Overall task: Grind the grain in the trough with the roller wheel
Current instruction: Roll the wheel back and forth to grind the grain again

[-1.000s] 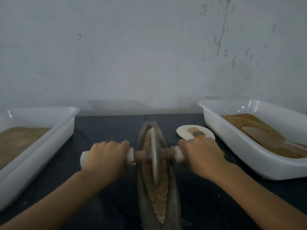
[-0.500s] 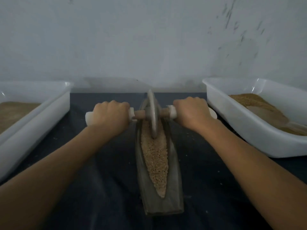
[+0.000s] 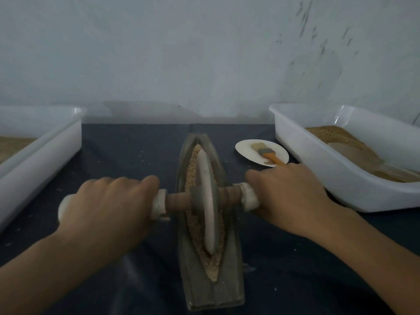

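Observation:
A boat-shaped grey trough (image 3: 229, 283) lies lengthwise on the dark table, filled with tan grain (image 3: 192, 171). The roller wheel (image 3: 208, 201) stands upright in the groove around the trough's middle, its wooden axle crossing the trough. My left hand (image 3: 106, 208) grips the white left handle; only the handle's tips show past my fingers. My right hand (image 3: 286, 198) grips the white right handle, whose inner end is visible.
A white tub (image 3: 43, 151) with tan grain stands at the left. Another white tub (image 3: 318, 169) at the right holds grain and a scoop. A small white dish (image 3: 247, 151) with an orange-handled brush (image 3: 270, 155) sits behind my right hand. A wall rises close behind.
The wheel rolled to the trough's far end half a second ago and has now come back toward me to the middle. Both hands kept their grip on the handles.

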Available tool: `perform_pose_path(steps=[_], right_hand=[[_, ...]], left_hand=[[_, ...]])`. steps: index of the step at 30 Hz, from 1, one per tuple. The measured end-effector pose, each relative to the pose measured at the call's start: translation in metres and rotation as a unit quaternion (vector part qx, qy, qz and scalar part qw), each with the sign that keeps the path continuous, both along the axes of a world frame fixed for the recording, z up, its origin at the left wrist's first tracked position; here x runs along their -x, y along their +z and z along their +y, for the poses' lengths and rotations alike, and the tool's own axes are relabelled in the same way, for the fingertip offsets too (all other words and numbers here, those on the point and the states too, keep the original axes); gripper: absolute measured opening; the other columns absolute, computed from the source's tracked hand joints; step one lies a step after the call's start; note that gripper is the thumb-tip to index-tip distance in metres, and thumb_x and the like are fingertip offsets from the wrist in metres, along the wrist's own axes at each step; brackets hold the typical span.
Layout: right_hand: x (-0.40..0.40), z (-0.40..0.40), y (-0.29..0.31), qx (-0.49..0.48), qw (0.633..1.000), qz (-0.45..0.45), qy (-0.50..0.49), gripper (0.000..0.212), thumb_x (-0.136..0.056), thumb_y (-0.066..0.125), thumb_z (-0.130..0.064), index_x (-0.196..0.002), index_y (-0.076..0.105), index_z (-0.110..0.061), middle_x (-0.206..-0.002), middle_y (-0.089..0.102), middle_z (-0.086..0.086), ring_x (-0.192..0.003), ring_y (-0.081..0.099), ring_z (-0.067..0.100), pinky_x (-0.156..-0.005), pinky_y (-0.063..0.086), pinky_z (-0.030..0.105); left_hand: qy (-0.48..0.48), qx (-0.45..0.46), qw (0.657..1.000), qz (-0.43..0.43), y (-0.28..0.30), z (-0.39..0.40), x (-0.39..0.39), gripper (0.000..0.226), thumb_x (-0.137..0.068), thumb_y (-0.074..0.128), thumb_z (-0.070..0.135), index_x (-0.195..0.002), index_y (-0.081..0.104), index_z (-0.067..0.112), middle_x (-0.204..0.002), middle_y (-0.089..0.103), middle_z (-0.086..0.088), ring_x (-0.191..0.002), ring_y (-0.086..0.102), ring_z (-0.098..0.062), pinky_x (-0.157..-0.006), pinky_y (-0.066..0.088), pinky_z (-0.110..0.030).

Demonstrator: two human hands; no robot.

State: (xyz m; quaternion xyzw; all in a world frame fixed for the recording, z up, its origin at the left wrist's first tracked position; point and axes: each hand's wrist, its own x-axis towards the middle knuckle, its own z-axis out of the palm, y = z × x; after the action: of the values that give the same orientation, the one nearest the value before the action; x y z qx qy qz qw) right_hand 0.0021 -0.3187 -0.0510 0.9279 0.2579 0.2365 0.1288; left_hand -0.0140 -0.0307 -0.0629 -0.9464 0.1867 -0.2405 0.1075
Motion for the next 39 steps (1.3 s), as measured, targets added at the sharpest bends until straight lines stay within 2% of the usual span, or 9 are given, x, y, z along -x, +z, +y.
perform_pose_path(steps=[2, 6, 9, 15, 20, 24, 31, 36, 39], right_hand=[[-0.024, 0.006, -0.005, 0.000, 0.998, 0.026, -0.057, 0.038, -0.075, 0.069, -0.046, -0.076, 0.035, -0.029, -0.061, 0.041, -0.008, -0.058, 0.043, 0.016, -0.048, 0.027, 0.028], [-0.083, 0.016, -0.008, -0.034, 0.995, -0.019, -0.089, 0.031, -0.077, 0.065, -0.037, -0.074, 0.036, -0.026, -0.070, 0.057, 0.000, -0.058, 0.045, 0.024, -0.052, 0.031, 0.032], [-0.112, 0.023, -0.004, -0.050, 0.993, -0.022, -0.107, 0.033, -0.078, 0.067, -0.037, -0.074, 0.036, -0.027, -0.074, 0.060, 0.002, -0.059, 0.036, 0.024, -0.054, 0.024, 0.033], [-0.059, 0.010, -0.008, -0.048, 0.994, 0.048, -0.087, 0.034, -0.078, 0.063, -0.043, -0.074, 0.032, -0.030, -0.070, 0.053, -0.004, -0.064, 0.052, 0.020, -0.053, 0.032, 0.030], [0.013, -0.010, -0.003, -0.031, 0.999, 0.016, -0.007, 0.053, -0.048, 0.081, -0.044, -0.066, 0.031, -0.034, -0.046, 0.034, -0.011, -0.037, 0.031, 0.003, -0.032, 0.032, 0.025], [-0.012, 0.000, -0.004, 0.008, 0.999, 0.030, -0.044, 0.048, -0.069, 0.070, -0.047, -0.068, 0.024, -0.033, -0.055, 0.040, -0.009, -0.049, 0.040, 0.009, -0.043, 0.022, 0.026], [-0.111, 0.021, -0.008, -0.043, 0.994, -0.022, -0.094, 0.033, -0.079, 0.065, -0.040, -0.076, 0.035, -0.027, -0.075, 0.063, 0.002, -0.057, 0.045, 0.025, -0.052, 0.025, 0.032], [-0.083, 0.015, -0.014, -0.060, 0.994, -0.002, -0.091, 0.034, -0.079, 0.064, -0.040, -0.077, 0.033, -0.025, -0.074, 0.059, 0.000, -0.067, 0.057, 0.025, -0.052, 0.035, 0.031], [-0.027, 0.004, -0.011, -0.027, 0.999, -0.017, -0.039, 0.045, -0.063, 0.076, -0.039, -0.072, 0.033, -0.028, -0.061, 0.053, -0.005, -0.054, 0.050, 0.017, -0.042, 0.020, 0.023]], left_hand=[[0.054, -0.040, 0.997, -0.027, -0.004, -0.009, -0.027, 0.040, -0.067, 0.067, 0.047, -0.071, 0.031, 0.030, -0.052, 0.031, 0.010, -0.044, 0.026, -0.014, -0.046, 0.018, -0.024], [0.119, 0.057, 0.991, 0.021, -0.003, -0.016, -0.094, 0.024, -0.083, 0.052, 0.045, -0.074, 0.034, 0.032, -0.065, 0.038, 0.009, -0.058, 0.041, -0.018, -0.056, 0.035, -0.032], [0.116, 0.064, 0.991, 0.003, -0.003, -0.018, -0.118, 0.023, -0.083, 0.056, 0.040, -0.076, 0.036, 0.031, -0.062, 0.037, 0.008, -0.054, 0.038, -0.017, -0.055, 0.034, -0.032], [0.093, 0.003, 0.996, -0.006, 0.006, -0.020, -0.062, 0.032, -0.081, 0.058, 0.041, -0.077, 0.028, 0.030, -0.061, 0.032, 0.010, -0.055, 0.036, -0.017, -0.054, 0.029, -0.031], [-0.043, 0.006, 0.999, -0.032, 0.008, -0.003, 0.009, 0.060, -0.045, 0.086, 0.032, -0.069, 0.031, 0.028, -0.046, 0.039, 0.010, -0.034, 0.028, -0.014, -0.048, 0.007, -0.020], [0.058, -0.023, 0.998, 0.017, 0.001, -0.009, -0.017, 0.044, -0.077, 0.063, 0.049, -0.075, 0.021, 0.035, -0.061, 0.038, 0.012, -0.049, 0.035, -0.005, -0.048, 0.021, -0.026], [0.119, 0.057, 0.990, 0.055, 0.009, -0.020, -0.113, 0.014, -0.082, 0.058, 0.037, -0.089, 0.052, 0.026, -0.076, 0.049, 0.004, -0.068, 0.051, -0.022, -0.062, 0.039, -0.034], [0.103, 0.027, 0.994, -0.013, 0.004, -0.020, -0.080, 0.027, -0.082, 0.059, 0.038, -0.082, 0.034, 0.028, -0.068, 0.042, 0.008, -0.062, 0.046, -0.020, -0.057, 0.032, -0.031], [0.046, -0.007, 0.998, -0.038, -0.001, -0.009, -0.028, 0.045, -0.072, 0.067, 0.044, -0.078, 0.024, 0.032, -0.060, 0.030, 0.010, -0.052, 0.032, -0.014, -0.049, 0.023, -0.028]])
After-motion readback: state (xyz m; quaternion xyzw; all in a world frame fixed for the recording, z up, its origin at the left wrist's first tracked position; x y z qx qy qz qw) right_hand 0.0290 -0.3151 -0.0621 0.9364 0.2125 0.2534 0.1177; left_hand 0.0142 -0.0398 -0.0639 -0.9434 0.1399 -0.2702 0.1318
